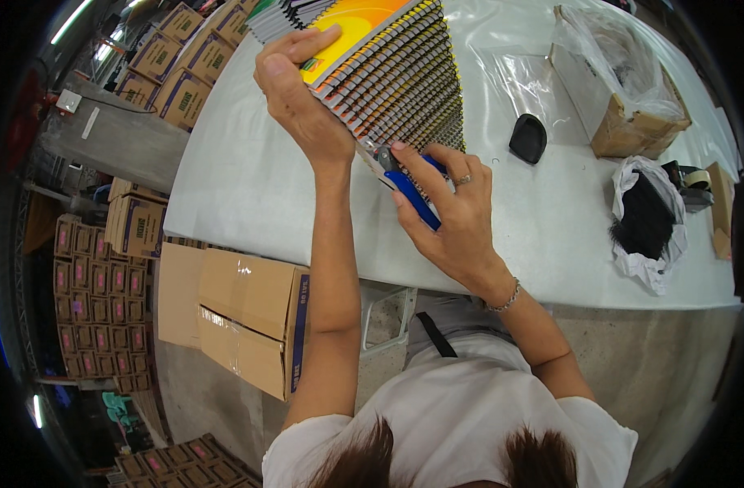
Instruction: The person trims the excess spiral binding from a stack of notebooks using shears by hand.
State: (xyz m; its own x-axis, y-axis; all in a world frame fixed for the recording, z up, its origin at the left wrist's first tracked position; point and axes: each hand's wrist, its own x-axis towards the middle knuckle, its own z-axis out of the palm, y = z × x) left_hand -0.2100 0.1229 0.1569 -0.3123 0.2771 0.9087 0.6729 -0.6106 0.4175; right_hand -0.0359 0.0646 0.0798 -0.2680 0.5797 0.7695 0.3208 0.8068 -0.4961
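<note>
A stack of spiral-bound notebooks (413, 77) leans across the far middle of the white table, its coils facing me and a yellow-orange cover (360, 28) on top. My left hand (299, 102) is wrapped around the near left end of the stack, with fingers over the cover. Blue-handled pliers (414, 202) are in my right hand (457, 211). Their metal jaws touch or lie close to the lower ends of the coils. Exactly what the jaw tips meet is too small to tell.
On the table's right are an open cardboard box (640, 130) with clear plastic, a black curved piece (528, 138), black strands (644, 213) in white wrapping and a tape dispenser (693, 185). A closed carton (246, 305) stands beside the table at left, near stacked boxes (104, 285).
</note>
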